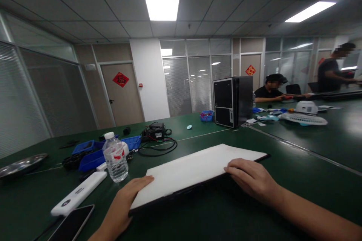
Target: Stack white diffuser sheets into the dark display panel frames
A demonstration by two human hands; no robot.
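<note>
A flat white panel with a thin black edge (192, 171) is held tilted over the green table. My left hand (124, 199) grips its near left corner, thumb on the white face and the other fingers hidden underneath. At the right side my right hand (251, 180) is closed round the near edge, its fingertips on the white face. Left of the panel a clear water bottle with a white cap (115, 162) stands upright. Near my left hand lie a long white device (79, 192) and a dark-screened phone (72, 224).
The green table (311, 180) carries blue bins (92, 161), a black adapter with cables (155, 131) and a metal dish (21, 165) on the left. A black computer tower (234, 101) and white fan parts (304, 118) stand farther back. Two people are at the far right.
</note>
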